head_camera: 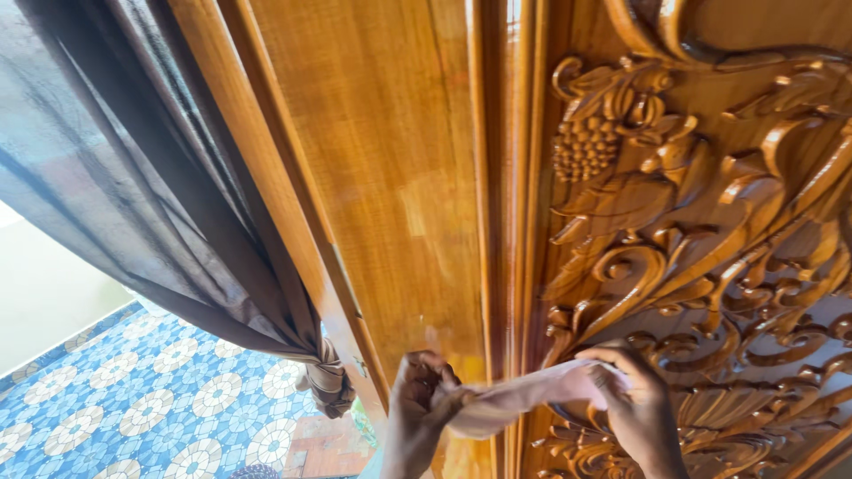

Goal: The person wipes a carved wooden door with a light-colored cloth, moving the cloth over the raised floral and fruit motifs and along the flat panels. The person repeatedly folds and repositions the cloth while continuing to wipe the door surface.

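Stretching one pale pink cloth [524, 397] between two hands, low against a glossy carved wooden door [399, 177]. Left hand [417, 408] closed, fingers pinched tight on the cloth's left end, just in front of the smooth plain panel. Right hand [635, 404] likewise clamped on the right end, knuckles resting against the raised carving [692, 266] of scrolls, leaves and one grape cluster [586, 146]. Cloth pulled taut across the vertical moulding between panel and carving, touching the wood. One dark sheer curtain [133, 177] hanging at left, gathered into one knot [327, 381] near the door frame. Patterned floor tiles [133, 399] below, blue with cream rosettes, too many to count. No packages, labels or signs visible.
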